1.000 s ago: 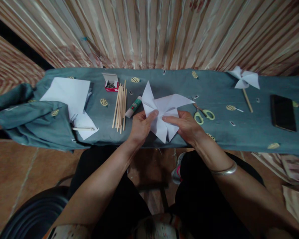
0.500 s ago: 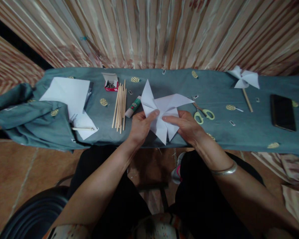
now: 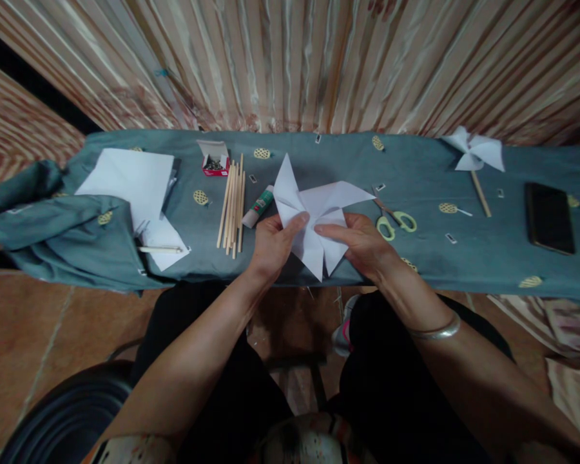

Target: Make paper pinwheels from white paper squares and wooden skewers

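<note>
A white paper pinwheel (image 3: 319, 209) without a stick is held between my two hands over the front of the table. My left hand (image 3: 274, 243) grips its left side, the thumb pressed near the centre. From the right, my right hand (image 3: 367, 241) pinches it, thumb lying on top by the middle; the fingers beneath the paper are hidden. Just left of the pinwheel lies a glue stick (image 3: 259, 207), with a bundle of wooden sticks (image 3: 231, 209) beyond it. Scissors (image 3: 395, 219) with yellow-green handles rest beside my right hand.
A small red box of metal pins (image 3: 215, 162) stands open at the back. White paper sheets (image 3: 135, 177) and a pen (image 3: 160, 249) lie at the left. Toward the right are a finished pinwheel on a stick (image 3: 474, 154) and a phone (image 3: 550, 218) on the green cloth (image 3: 415, 174).
</note>
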Tool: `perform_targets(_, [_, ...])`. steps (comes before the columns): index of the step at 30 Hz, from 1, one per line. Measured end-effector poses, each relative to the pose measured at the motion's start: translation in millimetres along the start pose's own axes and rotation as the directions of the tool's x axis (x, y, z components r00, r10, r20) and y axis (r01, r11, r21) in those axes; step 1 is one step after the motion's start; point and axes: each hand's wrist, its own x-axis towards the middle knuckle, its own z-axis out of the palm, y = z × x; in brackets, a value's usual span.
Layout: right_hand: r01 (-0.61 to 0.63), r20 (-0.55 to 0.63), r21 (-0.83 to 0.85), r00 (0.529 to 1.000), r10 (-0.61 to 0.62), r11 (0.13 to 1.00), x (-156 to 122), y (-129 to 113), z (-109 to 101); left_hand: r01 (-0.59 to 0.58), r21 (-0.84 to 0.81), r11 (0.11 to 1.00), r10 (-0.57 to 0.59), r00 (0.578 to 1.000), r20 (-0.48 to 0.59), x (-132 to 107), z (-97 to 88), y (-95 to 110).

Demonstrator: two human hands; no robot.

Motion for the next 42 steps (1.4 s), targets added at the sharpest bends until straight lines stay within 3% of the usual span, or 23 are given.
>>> perform_targets(13, [0.043,-0.018,0.002,0.999,-0.043,0.999,1,-1,1,-0.026,0.019,0.999,0.025,0.999,0.02,-1,1.4,-1])
perform_targets(27, [0.045,-0.014,-0.054,0.999,-0.046,0.998,-1,-1,1,0.054,0.059,0.997,-0.056,0.998,0.022,-4,-0.3,5])
perform_targets(31, [0.182,-0.069,-0.226,0.977,-0.202,0.957,-4,-1,-6,0.061,-0.031,0.998,-0.062,0.998,-0.027,0,-3.5,8])
perform_targets(33, [0.308,-0.112,-0.442,0.913,-0.393,0.842,-10,-3,-11,0.048,-0.092,0.995,-0.055,0.996,-0.073,3,-6.1,10])
perform_targets(36, [0.447,0.022,-0.773,0.73,-0.683,0.451,-22,-5,-16,0.043,-0.162,0.986,-0.062,0.991,-0.119,7,-9.5,15])
perform_targets(38, [0.498,0.204,-0.845,0.639,-0.741,0.197,-29,-4,-14,0.053,-0.177,0.983,-0.076,0.989,-0.126,8,-10.4,17])
perform_targets(39, [0.52,0.277,-0.847,0.611,-0.742,0.111,-31,-3,-12,0.058,-0.176,0.983,-0.08,0.989,-0.125,8,-10.4,17])
perform_targets(42, [0.585,0.405,-0.811,0.56,-0.723,-0.001,-32,0,-4,0.06,-0.175,0.983,-0.082,0.989,-0.12,7,-8.6,18])
